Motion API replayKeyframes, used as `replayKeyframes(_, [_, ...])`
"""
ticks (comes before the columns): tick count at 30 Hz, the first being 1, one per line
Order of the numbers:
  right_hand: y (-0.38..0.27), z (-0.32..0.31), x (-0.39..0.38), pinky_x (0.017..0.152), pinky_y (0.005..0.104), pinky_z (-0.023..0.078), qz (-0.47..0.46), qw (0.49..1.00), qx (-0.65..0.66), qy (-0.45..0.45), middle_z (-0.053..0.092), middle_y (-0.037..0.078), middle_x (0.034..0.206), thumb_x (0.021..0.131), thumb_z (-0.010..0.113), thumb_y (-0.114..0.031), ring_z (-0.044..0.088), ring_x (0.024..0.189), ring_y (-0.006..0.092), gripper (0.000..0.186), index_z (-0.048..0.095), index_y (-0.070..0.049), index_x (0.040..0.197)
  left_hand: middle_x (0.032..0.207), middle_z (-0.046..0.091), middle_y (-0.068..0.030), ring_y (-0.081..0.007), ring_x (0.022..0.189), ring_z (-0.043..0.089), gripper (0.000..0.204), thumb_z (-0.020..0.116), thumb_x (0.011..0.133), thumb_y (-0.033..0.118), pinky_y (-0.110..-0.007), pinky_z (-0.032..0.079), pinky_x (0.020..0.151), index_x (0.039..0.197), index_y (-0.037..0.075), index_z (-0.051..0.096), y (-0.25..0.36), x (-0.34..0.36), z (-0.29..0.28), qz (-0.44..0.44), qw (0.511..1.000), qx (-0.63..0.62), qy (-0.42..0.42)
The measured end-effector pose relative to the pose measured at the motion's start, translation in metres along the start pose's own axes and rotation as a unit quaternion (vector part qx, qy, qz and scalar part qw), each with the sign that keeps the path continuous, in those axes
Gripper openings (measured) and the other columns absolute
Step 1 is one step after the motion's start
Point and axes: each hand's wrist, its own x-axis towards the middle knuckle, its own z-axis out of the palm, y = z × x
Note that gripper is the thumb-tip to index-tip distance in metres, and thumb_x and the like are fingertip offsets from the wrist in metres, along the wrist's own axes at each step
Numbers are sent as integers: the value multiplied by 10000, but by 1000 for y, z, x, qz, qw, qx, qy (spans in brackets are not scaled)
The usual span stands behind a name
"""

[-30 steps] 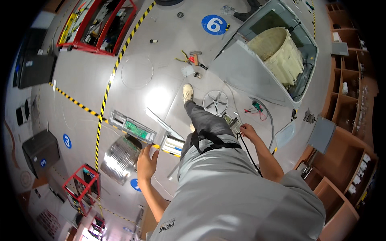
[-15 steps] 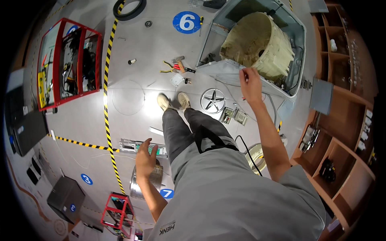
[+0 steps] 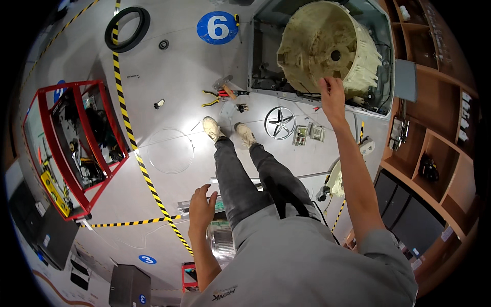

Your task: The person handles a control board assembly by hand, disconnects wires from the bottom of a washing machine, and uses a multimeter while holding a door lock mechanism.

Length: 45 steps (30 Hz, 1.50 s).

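Observation:
My right hand [image 3: 333, 100] is at the near edge of a grey washing machine casing [image 3: 386, 61], its fingers bent together in front of a stained cream tub [image 3: 312, 38]. What those fingers hold, if anything, is hidden. The tub lies inside the casing, with its open mouth showing a dark round hole [image 3: 335, 55] at the bottom. Away from the casing, my left hand [image 3: 202, 210] hangs in the air beside my leg, thumb and fingers apart, holding nothing. Below it on the floor are a shiny metal drum [image 3: 221, 240] and a long panel with green circuit board [image 3: 219, 205].
Pliers [image 3: 212, 98], a hammer [image 3: 225, 87], a spoked pulley [image 3: 280, 123] and small electronic boxes [image 3: 300, 135] lie near my feet. A red tool rack [image 3: 84, 138] stands left, a black rubber ring [image 3: 144, 30] beyond it. Wooden shelves [image 3: 442, 112] line the right.
The view has turned, so the casing now appears square to me, its tub more fully seen. My right hand remains by the casing's near edge; my left stays open beside my leg.

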Motion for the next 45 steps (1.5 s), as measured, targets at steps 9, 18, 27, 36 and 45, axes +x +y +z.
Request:
replayKeyframes(9, [-8, 17, 1, 726, 345, 468, 46, 996, -69, 36, 546, 118, 957, 939, 531, -247, 585, 808, 263, 242, 597, -16, 966, 1008, 606, -189, -355, 951, 582, 313, 616, 877, 198, -426, 466, 787, 1124, 12, 568, -33, 66, -21, 8, 997, 25, -78])
replayKeyframes(18, [-16, 22, 3, 734, 332, 459, 70, 993, -87, 42, 557, 109, 967, 929, 546, -217, 580, 815, 256, 226, 606, -1, 958, 973, 613, -202, -381, 916, 580, 274, 626, 867, 187, -439, 456, 774, 1081, 18, 588, -49, 93, 1, -11, 988, -13, -151])
replayKeyframes(27, [-15, 21, 5, 716, 304, 440, 72, 994, -80, 36, 553, 104, 911, 928, 521, -150, 550, 791, 218, 191, 604, 18, 894, 979, 625, -188, -349, 918, 607, 259, 629, 865, 174, -404, 480, 789, 1050, -4, 593, -76, 112, 40, 9, 988, -21, -154])
replayKeyframes(36, [-8, 22, 6, 706, 288, 429, 49, 995, -80, 21, 555, 106, 885, 916, 498, -95, 544, 789, 218, 159, 586, 20, 849, 968, 631, -164, -308, 896, 618, 233, 617, 875, 146, -368, 482, 776, 1047, -9, 589, -70, 138, 49, -4, 983, -68, -169])
replayKeyframes(45, [-9, 21, 8, 689, 301, 433, 32, 997, -74, 14, 556, 115, 874, 901, 498, -63, 547, 766, 226, 136, 567, 14, 812, 969, 635, -148, -280, 886, 622, 216, 615, 882, 128, -345, 482, 778, 1045, -11, 586, -64, 165, 46, -6, 982, -71, -176])
